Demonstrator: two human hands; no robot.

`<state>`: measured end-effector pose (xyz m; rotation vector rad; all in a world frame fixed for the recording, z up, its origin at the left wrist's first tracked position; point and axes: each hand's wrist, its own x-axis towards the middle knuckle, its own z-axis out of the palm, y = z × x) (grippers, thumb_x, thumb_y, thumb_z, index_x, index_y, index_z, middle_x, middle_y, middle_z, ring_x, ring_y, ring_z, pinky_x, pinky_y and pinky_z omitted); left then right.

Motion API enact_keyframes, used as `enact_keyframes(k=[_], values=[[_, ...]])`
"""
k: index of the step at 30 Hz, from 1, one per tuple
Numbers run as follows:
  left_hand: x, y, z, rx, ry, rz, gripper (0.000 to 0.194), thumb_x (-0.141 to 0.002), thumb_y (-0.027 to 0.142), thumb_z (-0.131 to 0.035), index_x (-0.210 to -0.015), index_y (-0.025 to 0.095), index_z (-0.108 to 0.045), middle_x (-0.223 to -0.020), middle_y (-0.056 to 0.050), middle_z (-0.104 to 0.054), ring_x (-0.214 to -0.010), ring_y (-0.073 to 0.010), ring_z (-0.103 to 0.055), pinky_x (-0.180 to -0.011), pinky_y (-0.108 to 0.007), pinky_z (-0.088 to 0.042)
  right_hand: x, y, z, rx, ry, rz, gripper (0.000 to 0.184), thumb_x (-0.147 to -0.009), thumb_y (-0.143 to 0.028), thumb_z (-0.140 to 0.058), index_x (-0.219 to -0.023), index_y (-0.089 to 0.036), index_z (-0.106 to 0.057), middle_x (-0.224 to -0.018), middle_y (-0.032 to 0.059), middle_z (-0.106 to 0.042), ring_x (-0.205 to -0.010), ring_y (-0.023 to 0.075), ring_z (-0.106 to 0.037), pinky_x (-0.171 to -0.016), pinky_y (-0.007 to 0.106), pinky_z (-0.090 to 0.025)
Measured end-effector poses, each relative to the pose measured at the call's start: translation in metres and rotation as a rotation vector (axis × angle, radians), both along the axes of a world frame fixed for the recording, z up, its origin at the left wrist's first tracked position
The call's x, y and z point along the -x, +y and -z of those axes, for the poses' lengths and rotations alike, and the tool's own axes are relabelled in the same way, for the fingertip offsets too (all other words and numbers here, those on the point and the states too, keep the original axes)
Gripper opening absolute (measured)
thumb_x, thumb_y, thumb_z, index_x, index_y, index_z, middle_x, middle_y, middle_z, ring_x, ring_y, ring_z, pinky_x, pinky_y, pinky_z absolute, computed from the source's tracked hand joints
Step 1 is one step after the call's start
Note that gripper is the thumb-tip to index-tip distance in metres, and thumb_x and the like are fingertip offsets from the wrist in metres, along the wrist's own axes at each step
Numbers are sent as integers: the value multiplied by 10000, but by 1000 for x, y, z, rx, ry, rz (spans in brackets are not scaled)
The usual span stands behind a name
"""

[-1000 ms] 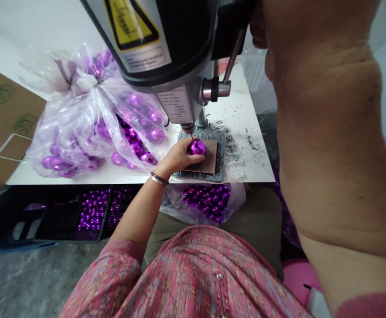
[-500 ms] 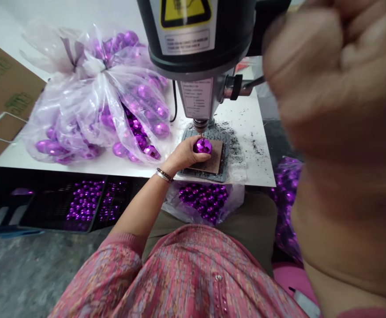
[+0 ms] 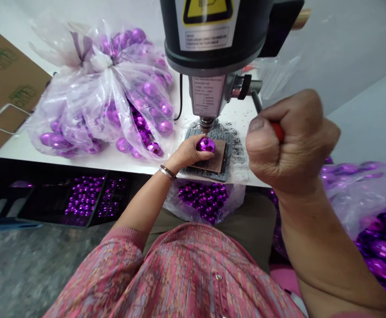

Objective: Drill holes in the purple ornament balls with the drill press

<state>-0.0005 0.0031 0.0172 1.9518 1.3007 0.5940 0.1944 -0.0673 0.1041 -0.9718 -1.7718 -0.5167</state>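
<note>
Near the table's front edge, our left hand pinches the purple ball under the drill bit; our right hand clenches the feed lever. A slipping ball could drag fingers into the bit.

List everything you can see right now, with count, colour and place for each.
drill press: one, black and grey with a yellow warning label, over the table
table: one, white, with dark shavings by the drill base
ball: one, shiny purple, on a brown pad under the drill tip
tied bag: one, clear, full of purple balls, on the table left of the drill
lap bag: one, clear, purple balls, below the table edge
crates: black, purple balls inside, below the table at left; count unclear
cardboard box: one, brown, far left
right bag: one, purple balls, lower right
left hand: fingers steady the ball
right hand: fist around the red-gripped lever
</note>
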Motion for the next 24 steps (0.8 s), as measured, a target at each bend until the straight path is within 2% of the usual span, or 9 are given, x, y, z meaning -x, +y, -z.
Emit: enact_keyframes(k=[6, 10, 14, 19, 21, 24], values=[[-1, -3, 1, -17, 18, -31, 441, -734, 298, -815, -1129, 135, -706, -1030, -40, -731, -948, -212, -650, -886, -300, -504, 7, 3, 19, -81, 53, 13, 61, -942, -217, -462, -909, -177, -494, -776, -7, -541, -745, 30, -468, -690, 228, -311], [-2, -4, 3, -15, 10, -50, 465, -731, 304, -820, -1151, 140, -704, -1062, -40, -733, -971, -210, -650, -892, -294, -500, 12, 6, 27, -113, 129, 16, 89, -949, -216, -443, -927, -190, -525, -788, -4, -548, -738, 24, -524, -679, 221, -355], [-2, -4, 5, -1, 3, -59, 447, -738, 321, -813, -1128, 132, -706, -1018, -32, -724, -938, -203, -637, -865, -294, -489, 16, 10, 34, -141, 188, 20, 116, -963, -247, -444, -901, -182, -518, -767, -4, -540, -686, 22, -497, -653, 210, -365], [-2, -2, 9, -12, 21, -74, 390, -719, 316, -828, -1054, 149, -719, -939, -13, -708, -903, -201, -614, -819, -289, -475, 20, 11, 45, -179, 216, -65, 125, -953, -244, -445, -862, -161, -466, -711, -11, -490, -651, 8, -458, -623, 174, -356], [-3, -1, 11, -18, 17, -82, 396, -716, 317, -831, -1058, 153, -719, -948, -12, -709, -908, -202, -616, -825, -291, -475, 21, 11, 40, -176, 245, -92, 142, -955, -245, -449, -849, -152, -470, -699, -14, -479, -646, -3, -454, -622, 158, -349], [-5, -2, 10, -4, 29, -95, 405, -720, 334, -829, -1069, 163, -717, -938, -7, -713, -897, -204, -624, -831, -304, -485, 21, 17, 13, -129, 370, -101, 280, -988, -327, -419, -792, -130, -459, -685, -5, -448, -651, -15, -444, -650, 152, -335]])
